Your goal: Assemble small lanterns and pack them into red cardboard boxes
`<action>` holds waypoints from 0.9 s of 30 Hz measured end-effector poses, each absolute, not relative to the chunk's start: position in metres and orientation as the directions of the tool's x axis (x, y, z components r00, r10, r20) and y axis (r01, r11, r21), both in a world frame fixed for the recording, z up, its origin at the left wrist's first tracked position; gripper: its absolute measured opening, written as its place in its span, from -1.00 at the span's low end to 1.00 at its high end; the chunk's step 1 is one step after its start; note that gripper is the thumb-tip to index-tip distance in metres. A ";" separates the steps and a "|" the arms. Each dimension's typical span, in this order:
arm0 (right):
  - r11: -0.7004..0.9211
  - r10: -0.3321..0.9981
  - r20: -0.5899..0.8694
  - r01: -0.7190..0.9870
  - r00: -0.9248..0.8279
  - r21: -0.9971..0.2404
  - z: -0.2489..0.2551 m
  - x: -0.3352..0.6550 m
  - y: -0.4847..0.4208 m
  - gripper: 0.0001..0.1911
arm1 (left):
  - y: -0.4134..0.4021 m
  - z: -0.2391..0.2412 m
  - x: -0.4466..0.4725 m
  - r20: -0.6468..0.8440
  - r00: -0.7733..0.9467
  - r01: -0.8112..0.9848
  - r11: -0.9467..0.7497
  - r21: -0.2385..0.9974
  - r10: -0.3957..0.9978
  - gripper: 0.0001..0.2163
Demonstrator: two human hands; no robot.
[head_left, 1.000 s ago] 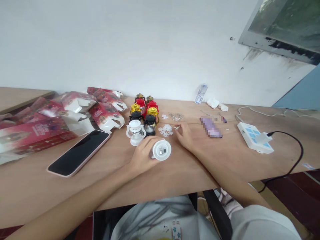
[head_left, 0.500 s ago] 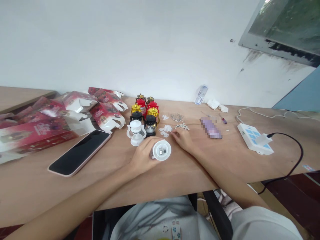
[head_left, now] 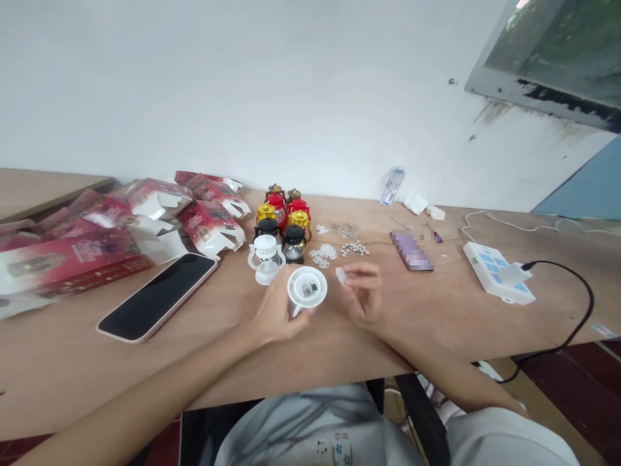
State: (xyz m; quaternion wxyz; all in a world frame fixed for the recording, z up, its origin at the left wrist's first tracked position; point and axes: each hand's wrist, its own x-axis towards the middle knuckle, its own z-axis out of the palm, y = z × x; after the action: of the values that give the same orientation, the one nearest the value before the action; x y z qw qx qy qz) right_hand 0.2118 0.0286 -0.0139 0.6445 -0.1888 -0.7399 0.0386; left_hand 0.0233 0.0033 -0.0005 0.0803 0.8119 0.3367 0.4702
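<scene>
At far left we have red printed boxes [head_left: 77,255] heaped on the bench [head_left: 213,353], with a dark-screened phone [head_left: 158,296] lying slantwise in front of them. Next stands a white lantern [head_left: 266,260], upright, and behind it a cluster of black, gold and red lanterns [head_left: 294,244]. Our left hand [head_left: 276,309] has its fingers wrapped around a white round-based piece [head_left: 307,287], held in front of the lanterns, its base turned up toward us with small metallic parts inside. Behind it lie flat white bits [head_left: 323,254]. The fingers of our right hand [head_left: 363,291] pinch a small whitish tab [head_left: 341,276], near the base but apart from it. Small round pieces [head_left: 354,248] lie behind that hand. Farther right we see a partly pixelated purple object [head_left: 412,251], then a white power strip [head_left: 497,273] with a plug in it.
</scene>
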 end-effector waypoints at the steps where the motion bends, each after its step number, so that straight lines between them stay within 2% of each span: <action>1: 0.949 0.266 0.956 0.207 -0.123 -0.238 -0.012 0.211 0.025 -0.77 | 0.004 -0.001 0.023 0.715 0.348 0.454 -0.776 0.437 0.606 -0.66; 4: 0.980 0.149 0.975 0.160 -0.166 -0.122 -0.003 0.208 0.019 -0.79 | 0.006 -0.003 0.024 0.711 0.383 0.443 -0.793 0.419 0.590 -0.67; 11: 0.975 0.172 0.936 0.186 -0.307 -0.118 0.011 0.206 0.016 -0.76 | 0.008 -0.004 0.023 0.657 0.384 0.452 -0.753 0.479 0.649 -0.65; 19: 0.956 0.277 0.909 0.182 -0.312 -0.229 0.012 0.207 0.015 -0.80 | 0.007 -0.001 0.024 0.646 0.356 0.485 -0.724 0.490 0.675 -0.66; 24: 0.950 0.304 0.901 0.166 -0.308 -0.264 0.015 0.209 0.014 -0.66 | 0.007 -0.001 0.023 0.643 0.343 0.491 -0.715 0.498 0.684 -0.66; 27: 0.942 0.323 0.909 0.181 -0.264 -0.282 0.016 0.210 0.014 -0.73 | 0.006 0.000 0.024 0.637 0.347 0.490 -0.712 0.503 0.688 -0.66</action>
State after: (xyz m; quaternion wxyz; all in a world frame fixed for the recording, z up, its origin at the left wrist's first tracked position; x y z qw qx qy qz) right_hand 0.2102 0.0143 0.0164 0.5855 -0.1591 -0.7926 0.0605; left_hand 0.0236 0.0059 0.0002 0.1123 0.8129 0.3622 0.4421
